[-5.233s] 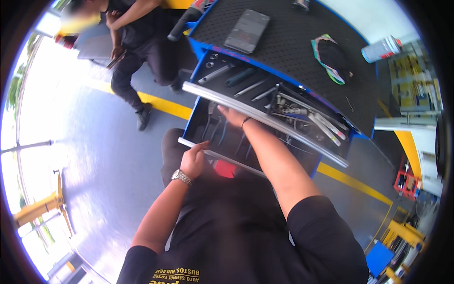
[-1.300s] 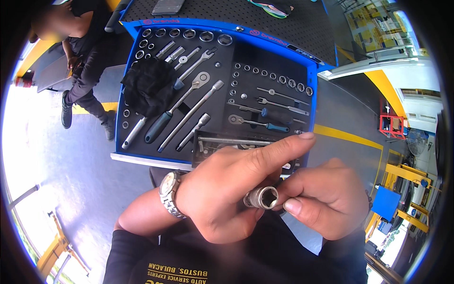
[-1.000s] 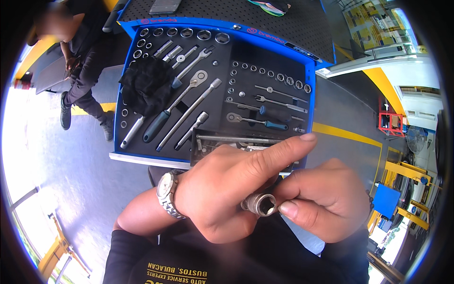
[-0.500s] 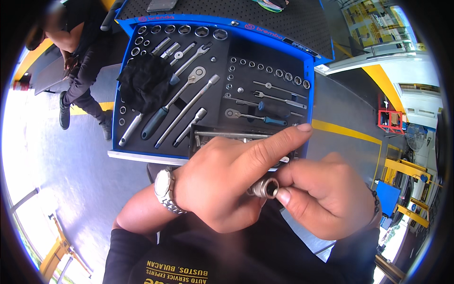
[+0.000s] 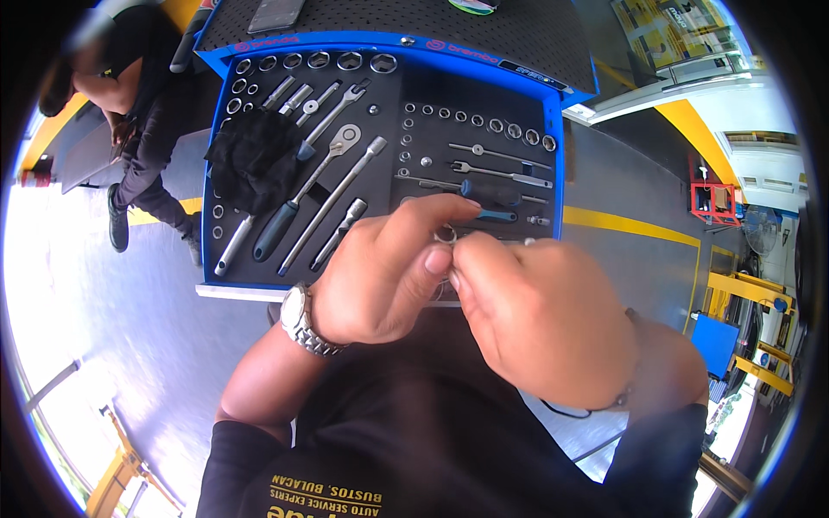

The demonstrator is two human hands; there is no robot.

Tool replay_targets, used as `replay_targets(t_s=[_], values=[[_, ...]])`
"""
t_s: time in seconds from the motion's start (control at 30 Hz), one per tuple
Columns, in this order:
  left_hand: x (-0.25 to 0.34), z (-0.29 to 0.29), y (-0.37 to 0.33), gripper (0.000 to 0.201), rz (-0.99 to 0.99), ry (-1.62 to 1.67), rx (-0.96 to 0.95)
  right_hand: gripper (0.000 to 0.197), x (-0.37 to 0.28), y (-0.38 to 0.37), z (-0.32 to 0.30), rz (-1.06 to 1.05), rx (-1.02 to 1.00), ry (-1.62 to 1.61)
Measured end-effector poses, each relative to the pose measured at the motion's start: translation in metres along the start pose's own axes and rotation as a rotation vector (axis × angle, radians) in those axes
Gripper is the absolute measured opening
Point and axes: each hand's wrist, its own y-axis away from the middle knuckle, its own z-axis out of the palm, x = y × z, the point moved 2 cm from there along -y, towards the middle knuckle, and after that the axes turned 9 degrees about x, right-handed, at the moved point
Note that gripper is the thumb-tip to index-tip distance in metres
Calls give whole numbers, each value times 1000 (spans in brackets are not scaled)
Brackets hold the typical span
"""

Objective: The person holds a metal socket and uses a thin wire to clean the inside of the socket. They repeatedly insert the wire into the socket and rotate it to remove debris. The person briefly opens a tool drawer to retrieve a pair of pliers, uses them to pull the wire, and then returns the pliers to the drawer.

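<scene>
My left hand (image 5: 380, 276), with a steel watch on its wrist, is closed around a small metal socket (image 5: 446, 233) between thumb and index finger. Only the socket's shiny rim shows; the fingers cover the rest. My right hand (image 5: 540, 315) is closed in a pinch against the same socket, its fingertips meeting the left thumb. Both hands are in front of an open blue tool drawer (image 5: 207, 250). Behind them in its dark foam lie a long-handled ratchet (image 5: 298, 194), an extension bar (image 5: 337, 203) and a small ratchet (image 5: 496, 215), partly covered by my hands.
A black cloth (image 5: 255, 160) lies over tools on the drawer's left. Rows of sockets (image 5: 319, 60) line its back. Above is the cabinet's black ribbed top (image 5: 363, 22) with a phone-like object (image 5: 276, 15). A seated person (image 5: 138, 104) is at far left; yellow lift parts (image 5: 751, 293) stand at right.
Both hands have moved up and closer together over the drawer's front. My left index finger, stretched out before, is now bent around the socket. The socket is more hidden.
</scene>
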Motion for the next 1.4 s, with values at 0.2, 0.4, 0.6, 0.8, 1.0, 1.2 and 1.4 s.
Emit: replay_targets(t_s=[0.2,0.4,0.6,0.8,1.0,1.2,1.4], values=[[-10,-4,4,39,-228,87,-25,18,34,-26,12,221,-120,-307],[-11,2,11,40,-151,272,142,11,22,-18,11,272,-74,-368],[4,1,17,46,-119,352,248,5,12,-10,-1,88,21,-355],[28,-5,21,51,-238,604,199,14,-6,3,-25,-121,200,-177],[36,5,20,40,-204,985,116,16,-19,16,-19,-196,301,-176],[37,5,17,44,-130,921,39,17,-13,17,-27,-235,339,-55],[37,10,21,45,-114,943,55,24,-6,24,-22,-259,392,-76]])
